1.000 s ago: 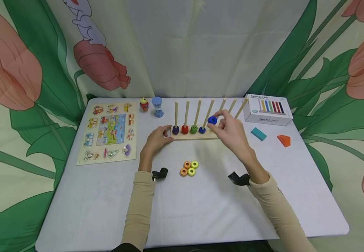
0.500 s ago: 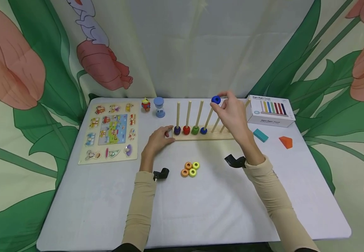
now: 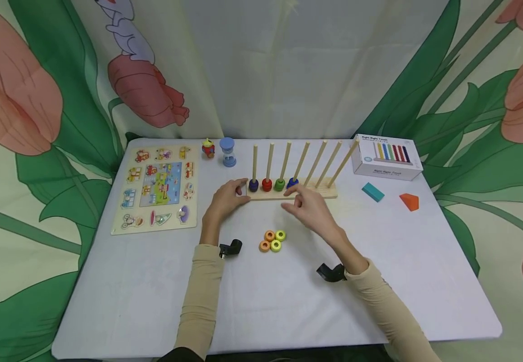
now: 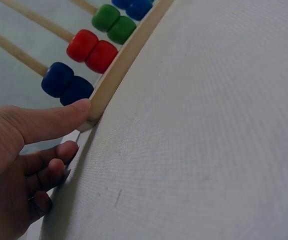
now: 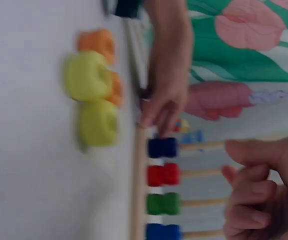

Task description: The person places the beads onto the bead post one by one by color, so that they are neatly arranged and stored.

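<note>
A wooden bead stacker (image 3: 266, 196) with a row of upright pegs stands toward the back of the table. Its first pegs carry a pair each of dark blue beads (image 4: 67, 84), red beads (image 4: 91, 51), green beads (image 4: 113, 24) and blue beads (image 3: 292, 182). At the left end of the base my left hand (image 3: 225, 201) holds on, thumb at the front corner. My right hand (image 3: 313, 210) hovers in front of the base with nothing in it, thumb and forefinger apart. Nearer me lie loose orange beads (image 3: 264, 246) and yellow beads (image 3: 276, 246), grouped together.
Left of the stacker lies a wooden picture puzzle board (image 3: 189, 216). A small red toy figure (image 3: 208, 149) and a blue sand timer (image 3: 228, 152) stand behind. To the right are a printed box (image 3: 385, 166), a teal block (image 3: 373, 192) and an orange block (image 3: 409, 202).
My right hand has released the blue bead onto the fourth peg, then come down and left toward the loose beads. The left hand stays at the base's end.
</note>
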`<state>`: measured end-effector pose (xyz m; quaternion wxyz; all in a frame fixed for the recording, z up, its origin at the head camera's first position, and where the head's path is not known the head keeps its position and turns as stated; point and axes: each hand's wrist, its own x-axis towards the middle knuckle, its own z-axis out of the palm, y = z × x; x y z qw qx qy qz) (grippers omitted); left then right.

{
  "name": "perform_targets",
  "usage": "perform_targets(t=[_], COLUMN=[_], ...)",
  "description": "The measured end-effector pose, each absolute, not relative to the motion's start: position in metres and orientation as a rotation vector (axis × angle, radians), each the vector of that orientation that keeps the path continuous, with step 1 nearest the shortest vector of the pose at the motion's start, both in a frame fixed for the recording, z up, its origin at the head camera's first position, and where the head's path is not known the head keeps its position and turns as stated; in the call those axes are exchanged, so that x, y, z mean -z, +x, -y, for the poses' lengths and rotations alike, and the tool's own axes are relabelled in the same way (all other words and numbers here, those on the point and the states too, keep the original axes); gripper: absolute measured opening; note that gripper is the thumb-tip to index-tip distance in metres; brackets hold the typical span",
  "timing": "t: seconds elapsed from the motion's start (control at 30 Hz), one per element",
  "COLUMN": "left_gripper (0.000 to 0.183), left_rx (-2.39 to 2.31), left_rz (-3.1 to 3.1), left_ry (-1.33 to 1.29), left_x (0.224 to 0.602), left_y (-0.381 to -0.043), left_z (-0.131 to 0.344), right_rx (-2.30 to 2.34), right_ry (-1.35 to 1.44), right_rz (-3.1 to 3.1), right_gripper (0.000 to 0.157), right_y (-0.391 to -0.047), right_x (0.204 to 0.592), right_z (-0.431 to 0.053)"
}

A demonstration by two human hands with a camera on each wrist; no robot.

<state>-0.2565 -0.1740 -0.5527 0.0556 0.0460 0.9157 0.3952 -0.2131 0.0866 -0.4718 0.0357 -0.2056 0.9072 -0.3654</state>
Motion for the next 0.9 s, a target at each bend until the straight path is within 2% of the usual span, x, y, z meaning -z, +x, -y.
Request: perform_targets(t=[0.27, 0.57, 0.7, 0.9], left_gripper=[0.062, 0.063, 0.063, 0.063], left_rx=[-1.200, -1.199, -1.196, -1.195], left_rz=[-2.771, -2.777, -2.775, -2.772], left_ry=[0.125, 0.127, 0.128, 0.115], left_x=[0.553, 0.553, 0.554, 0.555], left_y=[-0.257, -0.257, -0.258, -0.258], left_z=[0.174, 0.174, 0.174, 0.174], right_rx=[0.849, 0.795, 0.806, 1.064], right_ry=[-0.685, -0.659, -0.636, -0.627], right_rz=[-2.555, -2.612, -2.722, -2.937], right_gripper=[0.031, 0.030, 0.032, 0.035], right_y=[-0.191, -0.186, -0.193, -0.212], right_x=[0.516, 0.524, 0.502, 0.432], right_z=[-0.088, -0.089, -0.091, -0.104])
